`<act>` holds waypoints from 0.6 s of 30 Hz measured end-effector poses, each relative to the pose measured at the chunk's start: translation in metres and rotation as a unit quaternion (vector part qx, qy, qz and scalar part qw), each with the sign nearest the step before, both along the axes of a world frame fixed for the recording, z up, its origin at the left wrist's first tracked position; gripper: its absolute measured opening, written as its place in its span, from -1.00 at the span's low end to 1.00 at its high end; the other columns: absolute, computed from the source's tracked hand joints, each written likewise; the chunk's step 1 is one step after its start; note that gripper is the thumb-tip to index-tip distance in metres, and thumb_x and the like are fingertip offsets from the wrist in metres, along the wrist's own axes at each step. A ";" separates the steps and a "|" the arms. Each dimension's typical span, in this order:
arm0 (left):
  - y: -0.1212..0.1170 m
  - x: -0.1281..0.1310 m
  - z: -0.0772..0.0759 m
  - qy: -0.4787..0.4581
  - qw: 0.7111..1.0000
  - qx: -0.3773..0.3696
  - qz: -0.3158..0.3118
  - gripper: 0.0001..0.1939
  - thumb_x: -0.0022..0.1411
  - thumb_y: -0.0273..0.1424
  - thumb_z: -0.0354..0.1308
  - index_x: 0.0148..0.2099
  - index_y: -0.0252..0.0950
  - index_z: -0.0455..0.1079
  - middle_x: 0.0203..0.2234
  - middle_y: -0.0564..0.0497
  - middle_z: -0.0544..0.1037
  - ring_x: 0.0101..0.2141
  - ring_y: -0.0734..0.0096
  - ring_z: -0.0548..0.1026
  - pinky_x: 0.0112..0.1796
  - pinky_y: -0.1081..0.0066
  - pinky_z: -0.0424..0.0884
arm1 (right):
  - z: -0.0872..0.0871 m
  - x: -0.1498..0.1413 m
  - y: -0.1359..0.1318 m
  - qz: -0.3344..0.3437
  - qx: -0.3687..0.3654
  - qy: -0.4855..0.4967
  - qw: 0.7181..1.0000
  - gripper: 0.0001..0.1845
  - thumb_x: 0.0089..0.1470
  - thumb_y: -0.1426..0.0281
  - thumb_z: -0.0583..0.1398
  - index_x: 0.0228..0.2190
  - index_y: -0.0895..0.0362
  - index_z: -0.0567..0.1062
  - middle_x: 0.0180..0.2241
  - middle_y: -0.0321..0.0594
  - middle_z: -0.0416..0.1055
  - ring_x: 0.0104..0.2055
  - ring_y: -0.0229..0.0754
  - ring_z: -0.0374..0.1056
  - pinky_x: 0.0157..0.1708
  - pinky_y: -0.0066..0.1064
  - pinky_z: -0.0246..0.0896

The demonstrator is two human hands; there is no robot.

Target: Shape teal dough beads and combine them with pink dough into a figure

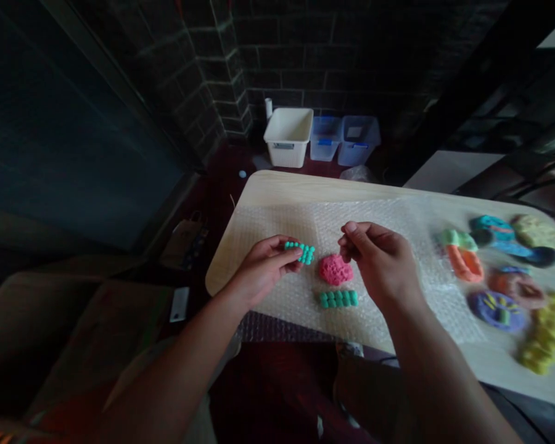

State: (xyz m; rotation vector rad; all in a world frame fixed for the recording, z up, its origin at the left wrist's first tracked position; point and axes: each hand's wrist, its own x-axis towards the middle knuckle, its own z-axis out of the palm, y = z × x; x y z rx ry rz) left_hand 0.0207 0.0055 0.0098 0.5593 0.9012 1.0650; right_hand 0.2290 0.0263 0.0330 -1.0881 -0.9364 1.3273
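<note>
My left hand pinches a small teal piece of clay beads, thumb on top, above the bubble wrap. Just right of it, a bumpy pink clay lump lies on the wrap. Nearer to me is a green block of clay balls set in two rows. My right hand is raised to the right of the pink lump, its thumb and fingertips pressed together. Whatever may be between those fingertips is too small or hidden to make out.
On the table's right side sit an orange and green clay piece, a blue and dark one, a purple disc and a yellow lumpy shape. Beyond the far edge, a white bin and blue-tinted bins stand by the wall.
</note>
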 end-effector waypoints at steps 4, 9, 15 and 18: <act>-0.002 -0.002 0.000 -0.006 1.000 0.008 -0.004 -0.69 0.02 -0.44 0.59 -0.23 -0.30 0.56 -0.35 -0.01 0.66 -0.37 0.40 0.54 -0.22 0.28 0.38 | 0.000 0.001 0.000 -0.019 0.034 -0.017 0.999 -0.71 -0.13 0.30 0.60 -0.47 0.11 0.63 -0.53 -0.30 0.53 -0.51 -0.30 0.39 -0.49 -0.44 0.32; -0.003 -0.002 0.001 -0.011 1.000 0.014 0.000 -0.66 0.01 -0.43 0.60 -0.22 -0.31 0.54 -0.37 -0.01 0.66 -0.38 0.42 0.56 -0.23 0.31 0.39 | 0.004 -0.003 -0.001 0.000 0.004 0.019 1.000 -0.71 -0.05 0.28 0.57 -0.30 0.13 0.71 -0.32 -0.16 0.70 -0.33 -0.18 0.61 -0.23 -0.32 0.57; -0.003 0.000 0.010 -0.003 1.000 0.025 0.009 -0.64 0.01 -0.40 0.59 -0.21 -0.35 0.52 -0.39 -0.01 0.66 -0.40 0.44 0.56 -0.26 0.37 0.41 | 0.011 -0.005 -0.006 0.016 0.018 0.000 1.000 -0.68 0.10 0.13 0.49 -0.39 0.13 0.68 -0.44 -0.17 0.66 -0.49 -0.23 0.55 -0.44 -0.40 0.51; -0.003 0.001 0.013 -0.004 1.000 0.026 0.016 -0.64 -0.01 -0.41 0.60 -0.22 -0.36 0.53 -0.40 -0.01 0.66 -0.41 0.44 0.57 -0.27 0.38 0.42 | 0.011 -0.003 -0.007 0.000 0.050 -0.035 0.998 -0.76 0.02 0.26 0.55 -0.44 0.12 0.68 -0.52 -0.27 0.58 -0.56 -0.33 0.41 -0.54 -0.48 0.35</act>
